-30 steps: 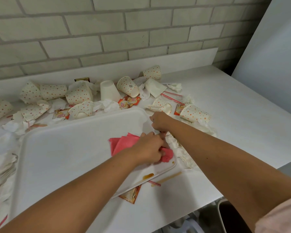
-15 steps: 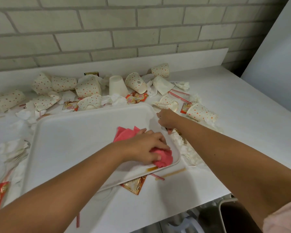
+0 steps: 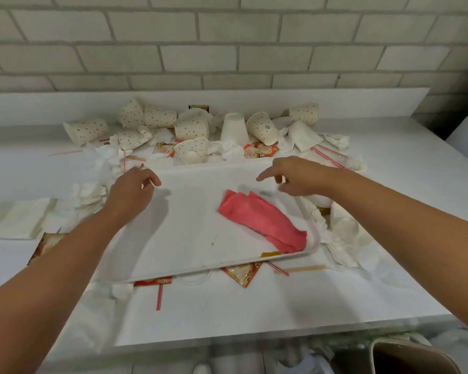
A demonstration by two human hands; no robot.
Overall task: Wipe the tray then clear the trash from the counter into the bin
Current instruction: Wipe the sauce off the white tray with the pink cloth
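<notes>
Left hand (image 3: 131, 190) had let go of the pink cloth (image 3: 262, 222) and shifted to the tray's (image 3: 195, 225) left side. Right hand (image 3: 300, 176) had lifted above its far right. Both grips loose, holding nothing.

Cloth lay limp in the tray's near right corner, by a brown smear (image 3: 270, 254). Tray sat on table (image 3: 254, 314); judged light and stiff, best taken by opposite rims. Paper cups (image 3: 192, 128) behind it tipped over, crushable. Bin (image 3: 372, 357) below table edge, contents hidden.

matt plastic tray (image 3: 189, 260), pink cloth (image 3: 265, 225)

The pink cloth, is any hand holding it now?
No, the pink cloth lies loose on the tray, while the left hand and the right hand hover above the tray, holding nothing.
</notes>
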